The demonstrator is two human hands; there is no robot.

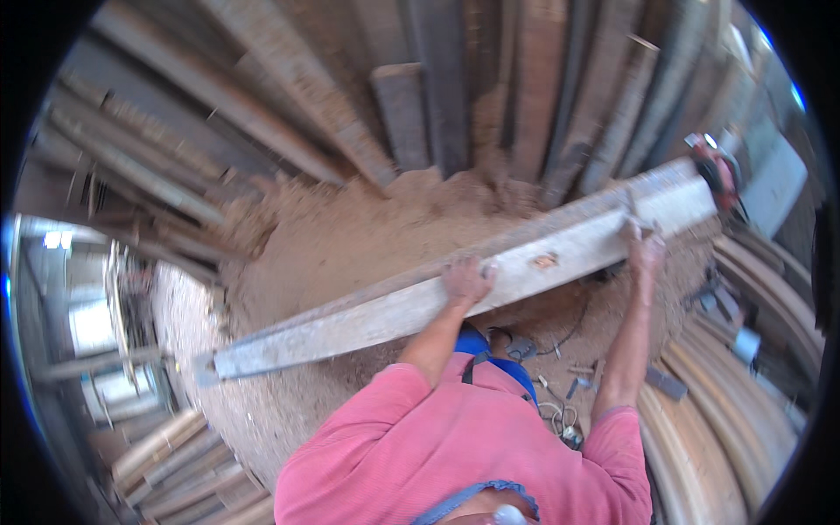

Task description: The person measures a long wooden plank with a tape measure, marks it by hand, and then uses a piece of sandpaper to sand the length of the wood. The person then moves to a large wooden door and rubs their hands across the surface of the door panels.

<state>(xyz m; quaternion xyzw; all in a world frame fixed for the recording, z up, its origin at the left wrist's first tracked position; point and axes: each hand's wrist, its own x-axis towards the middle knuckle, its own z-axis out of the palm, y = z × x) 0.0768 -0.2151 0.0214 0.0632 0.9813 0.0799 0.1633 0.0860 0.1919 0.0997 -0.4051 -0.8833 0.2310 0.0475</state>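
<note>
We find the light soft and rather dim, daylight glaring white through the windows (pixel 92 328) between eight and nine o'clock. At twelve o'clock, the boards (pixel 442 87) look dark and smeared by blur. The plank (pixel 350 328) shows brightest near centre, soft shadow under its lower edge. Fisheye distortion bends the timbers (pixel 691 420) at four; blue fringing shows toward two.
</note>
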